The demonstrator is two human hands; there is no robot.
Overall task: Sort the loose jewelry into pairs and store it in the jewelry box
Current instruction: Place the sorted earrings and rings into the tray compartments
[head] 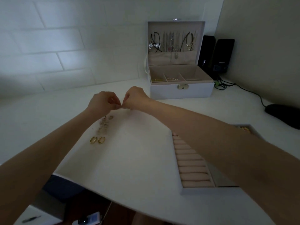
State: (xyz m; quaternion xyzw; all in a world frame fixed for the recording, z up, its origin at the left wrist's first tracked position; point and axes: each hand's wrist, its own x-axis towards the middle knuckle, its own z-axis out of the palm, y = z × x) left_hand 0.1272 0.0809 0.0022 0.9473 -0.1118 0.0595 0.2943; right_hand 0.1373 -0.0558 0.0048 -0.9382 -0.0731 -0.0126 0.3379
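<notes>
My left hand (103, 101) and right hand (135, 98) meet fingertip to fingertip above the middle of the white table (138, 156), pinched shut on a tiny piece of jewelry (121, 105) too small to identify. Beneath them a loose scatter of small earrings (105, 123) trails toward a pair of gold hoops (97, 140) near the left edge. The open jewelry box (181, 78) stands at the far edge against a white tiled wall (48, 46), its removed ring tray (191, 164) under my right forearm, black speakers (217, 56) and a mouse (284, 114) to the right.
</notes>
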